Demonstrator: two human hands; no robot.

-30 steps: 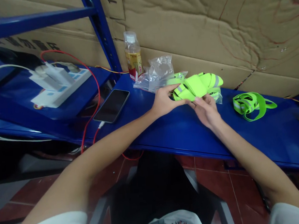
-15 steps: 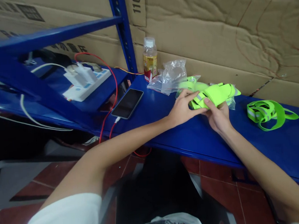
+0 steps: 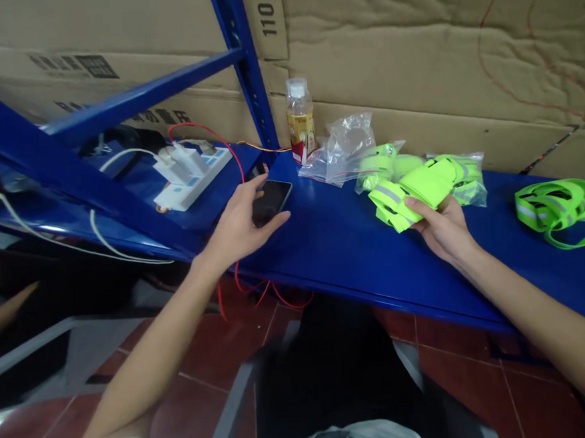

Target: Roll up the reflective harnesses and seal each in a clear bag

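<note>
My right hand grips a folded bundle of neon yellow-green reflective strap, with grey stripes and dark gaps, above the blue shelf. The thumb lies on top and the other fingers are mostly hidden below. At the left, my left hand hovers over or touches the dark smartphone, thumb and fingers apart; contact cannot be made out. Behind the held bundle are clear plastic bags with more neon strap, one at left and one at right. A loose coil of neon reflective strap lies to the right.
A bottle with a white cap and a crumpled clear bag stand near the cardboard wall. A white power strip with plugs and a red cable sits behind the blue rack frame. Another person's arm shows at far left.
My left hand has let go of the neon strap bundle and moved left to the smartphone, its fingers now spread. My right hand keeps hold of the bundle. The view has shifted slightly.
</note>
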